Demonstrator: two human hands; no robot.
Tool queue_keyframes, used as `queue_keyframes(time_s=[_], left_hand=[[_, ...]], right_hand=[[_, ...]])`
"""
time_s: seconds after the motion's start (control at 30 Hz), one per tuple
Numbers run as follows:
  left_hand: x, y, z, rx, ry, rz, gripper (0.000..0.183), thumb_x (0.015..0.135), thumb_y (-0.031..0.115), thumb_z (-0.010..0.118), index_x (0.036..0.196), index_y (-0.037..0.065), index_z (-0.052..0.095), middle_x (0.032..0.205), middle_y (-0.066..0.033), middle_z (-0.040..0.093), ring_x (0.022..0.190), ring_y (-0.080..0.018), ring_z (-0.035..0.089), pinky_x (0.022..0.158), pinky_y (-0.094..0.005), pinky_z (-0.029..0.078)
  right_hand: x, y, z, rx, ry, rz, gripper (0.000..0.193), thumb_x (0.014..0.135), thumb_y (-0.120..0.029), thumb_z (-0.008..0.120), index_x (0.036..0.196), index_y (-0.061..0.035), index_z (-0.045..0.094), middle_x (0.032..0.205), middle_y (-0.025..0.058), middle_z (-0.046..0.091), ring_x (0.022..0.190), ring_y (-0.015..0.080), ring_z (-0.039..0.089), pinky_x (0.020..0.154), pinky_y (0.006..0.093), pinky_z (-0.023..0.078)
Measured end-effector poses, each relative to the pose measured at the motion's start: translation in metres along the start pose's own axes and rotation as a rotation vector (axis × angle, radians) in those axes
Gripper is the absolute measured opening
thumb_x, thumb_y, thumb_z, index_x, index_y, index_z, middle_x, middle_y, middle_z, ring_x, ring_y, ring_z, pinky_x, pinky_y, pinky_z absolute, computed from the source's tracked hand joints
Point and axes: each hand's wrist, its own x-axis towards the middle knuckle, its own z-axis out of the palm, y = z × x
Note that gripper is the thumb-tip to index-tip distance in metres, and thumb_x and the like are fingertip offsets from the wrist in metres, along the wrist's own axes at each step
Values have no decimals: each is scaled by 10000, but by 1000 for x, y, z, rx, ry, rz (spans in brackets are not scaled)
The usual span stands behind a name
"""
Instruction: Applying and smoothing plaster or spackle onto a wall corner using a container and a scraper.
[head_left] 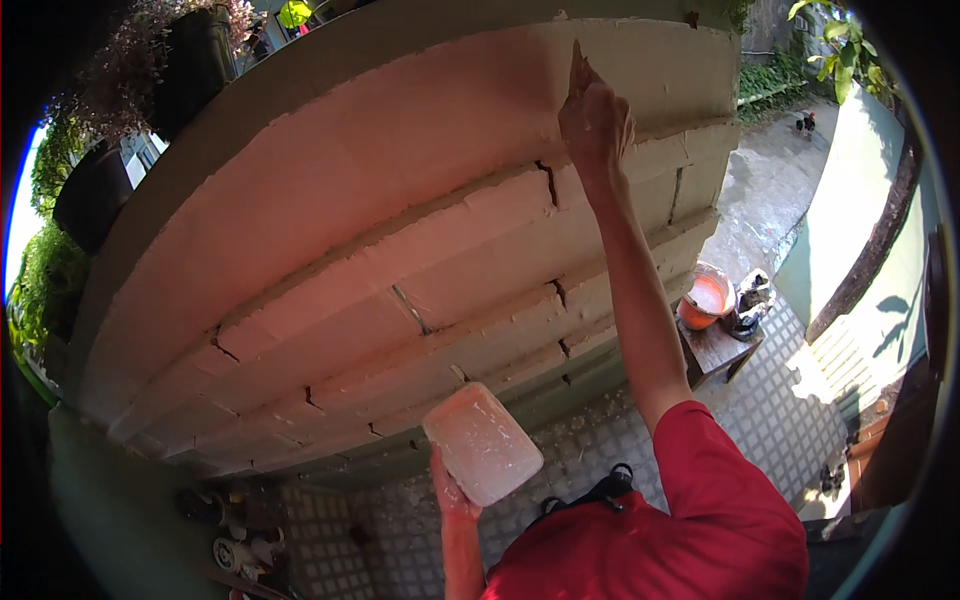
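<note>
My right hand (597, 118) is raised high against the brick-patterned wall (430, 120), near its top edge. The fingers are closed around a thin, tapered tool (577, 62), whose tip touches or nearly touches the wall; whether it is a brush or a putty knife I cannot tell. Lower down, my left hand (452, 490) grips the side of a pale rectangular plastic tub (485, 445) with rounded corners and white smears. The tub is held tilted, away from the right hand. Raised ledges and dark vertical cracks or joints run across the wall.
At the right, an orange-and-white bucket (706, 296) and a dark bag (750, 304) stand on a small table (715, 350). Dark plant pots (95, 195) line the wall's top left. Patterned tiles (770, 410) cover the floor. A chicken (806, 123) stands farther off.
</note>
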Motion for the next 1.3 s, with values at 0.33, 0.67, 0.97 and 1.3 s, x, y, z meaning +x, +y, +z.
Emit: queue_keyframes(time_s=[0.33, 0.67, 0.97, 1.3], left_hand=[[4, 5, 10, -27, 13, 43, 536, 970, 472, 454, 1354, 97, 463, 1266, -74, 583, 1113, -265, 595, 940, -422, 510], [5, -1, 1, 49, 19, 11, 574, 959, 504, 450, 1371, 105, 435, 1288, -59, 569, 1128, -249, 591, 947, -405, 512], [19, 1, 25, -26, 64, -45, 576, 975, 504, 429, 1354, 70, 439, 1238, -92, 588, 1083, -233, 614, 926, -398, 531], [38, -28, 38, 0, -44, -147, 673, 959, 557, 416, 1405, 55, 371, 1360, -120, 499, 1226, -242, 519, 1050, -407, 417]], right_hand=[[-67, -123, 56, 231, -222, -378, 308, 759, -19, 550, 1051, -64, 637, 689, 241, 617, 641, 409, 634, 572, 479, 506], [-75, -110, 45, 182, -225, -292, 294, 884, -76, 506, 1148, -84, 634, 685, 213, 610, 581, 403, 611, 504, 477, 469], [-104, -63, -71, 706, -729, 173, 219, 834, -203, 641, 720, -17, 650, 550, 18, 581, 470, 93, 561, 426, 224, 405], [-226, 10, -141, 504, -1340, 643, 299, 812, -175, 651, 1018, 36, 599, 723, 63, 639, 477, 97, 530, 411, 233, 383]])
